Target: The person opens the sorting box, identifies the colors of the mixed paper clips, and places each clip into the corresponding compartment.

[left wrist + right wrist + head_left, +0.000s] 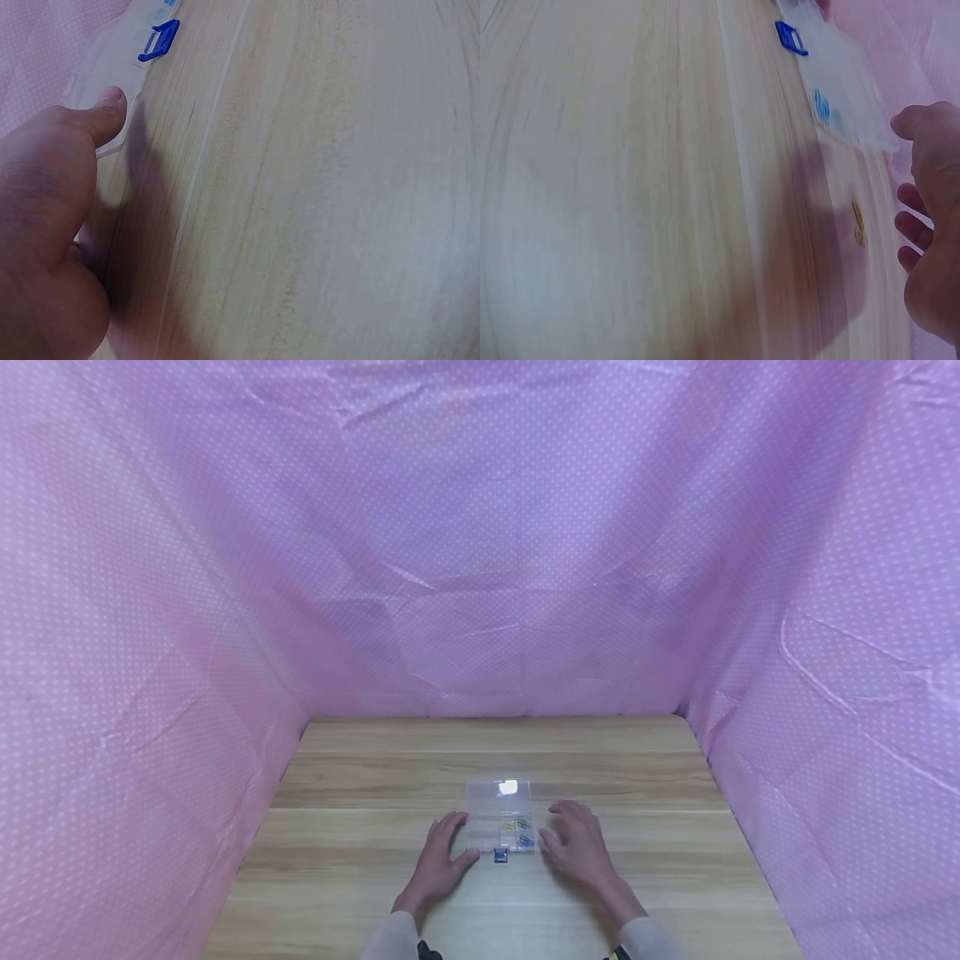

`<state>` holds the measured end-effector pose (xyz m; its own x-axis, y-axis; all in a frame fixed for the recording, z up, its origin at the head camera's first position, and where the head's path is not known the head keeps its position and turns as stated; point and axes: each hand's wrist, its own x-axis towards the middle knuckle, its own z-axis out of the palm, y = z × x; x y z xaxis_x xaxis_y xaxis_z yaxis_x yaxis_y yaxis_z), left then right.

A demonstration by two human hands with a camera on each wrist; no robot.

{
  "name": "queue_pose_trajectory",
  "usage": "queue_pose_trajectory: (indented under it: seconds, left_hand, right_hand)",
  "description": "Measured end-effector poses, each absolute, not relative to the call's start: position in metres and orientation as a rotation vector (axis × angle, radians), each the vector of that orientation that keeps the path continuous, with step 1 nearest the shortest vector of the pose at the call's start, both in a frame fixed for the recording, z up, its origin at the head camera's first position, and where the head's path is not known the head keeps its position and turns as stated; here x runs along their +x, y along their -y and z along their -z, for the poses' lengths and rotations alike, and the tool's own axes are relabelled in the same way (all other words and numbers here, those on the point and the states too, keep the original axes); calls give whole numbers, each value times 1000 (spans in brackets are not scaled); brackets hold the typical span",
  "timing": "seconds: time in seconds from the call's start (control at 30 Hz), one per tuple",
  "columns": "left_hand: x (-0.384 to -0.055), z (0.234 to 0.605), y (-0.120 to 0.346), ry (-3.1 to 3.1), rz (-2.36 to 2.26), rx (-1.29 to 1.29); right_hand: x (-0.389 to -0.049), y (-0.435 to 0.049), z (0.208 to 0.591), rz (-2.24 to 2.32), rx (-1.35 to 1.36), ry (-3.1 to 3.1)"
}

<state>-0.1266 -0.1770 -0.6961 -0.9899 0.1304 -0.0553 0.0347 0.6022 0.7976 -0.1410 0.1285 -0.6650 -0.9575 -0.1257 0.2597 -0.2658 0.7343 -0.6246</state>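
A clear plastic compartment box (483, 837) lies on the table, its transparent lid (487, 797) folded back. Yellow paper clips (507, 826), green paper clips (523, 823) and blue paper clips (526, 841) sit in its right-hand compartments. A blue latch (501, 855) juts from the front edge. My left hand (441, 862) rests at the box's left side, thumb (112, 112) against the front corner and fingers spread along the side. To the right, my right hand (579, 845) hovers apart from the box, fingers loosely bent and holding nothing.
A small gold-coloured item (859, 221), its kind unclear, lies on the wooden table (360, 777) near my right hand; the head view does not show it. Pink dotted cloth (480, 652) hangs round the table's back and sides.
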Motion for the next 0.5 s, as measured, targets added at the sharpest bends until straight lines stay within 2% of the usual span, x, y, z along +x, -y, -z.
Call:
queue_pose_trajectory:
  seconds: [0.5]
  left_hand:
    - [-128, 700, 176, -2725, -1324, 156]
  right_hand:
    - [-143, -165, 675, -1053, 231, 2783]
